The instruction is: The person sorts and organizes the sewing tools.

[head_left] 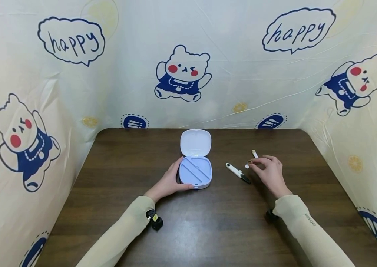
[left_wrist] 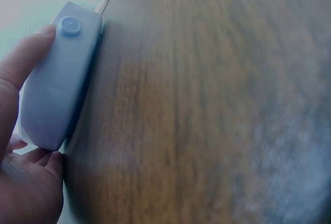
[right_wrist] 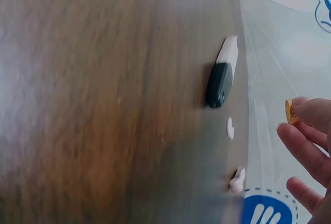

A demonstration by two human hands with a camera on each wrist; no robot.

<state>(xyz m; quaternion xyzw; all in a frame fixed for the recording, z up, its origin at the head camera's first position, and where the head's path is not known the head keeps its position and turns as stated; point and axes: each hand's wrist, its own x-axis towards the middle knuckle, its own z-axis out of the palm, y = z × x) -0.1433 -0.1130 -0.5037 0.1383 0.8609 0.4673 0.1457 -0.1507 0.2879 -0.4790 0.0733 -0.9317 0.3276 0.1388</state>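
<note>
In the head view, the left hand (head_left: 168, 181) clasps a blue case (head_left: 191, 178) at centre, lid (head_left: 195, 143) open upward, dividers (head_left: 200, 168) slanting to lower right. Left wrist view: its thumb (left_wrist: 32, 52) presses beside the case's round button (left_wrist: 70, 26). Right wrist view, right edge: the right hand's (right_wrist: 310, 152) grip pinches a gold piece (right_wrist: 289, 112), near upright.

– What's on my remote feed?
– A pale blue, rounded-square box (head_left: 195, 171), open and flat on the brown tabletop (head_left: 208, 230), its lid (head_left: 195, 143) tipped up behind, its inside divided diagonally
– And the other thing?
– I see a small gold-coloured piece (right_wrist: 289, 113), pinched in the right hand (head_left: 270, 173), raised off the wood, right of the box
</note>
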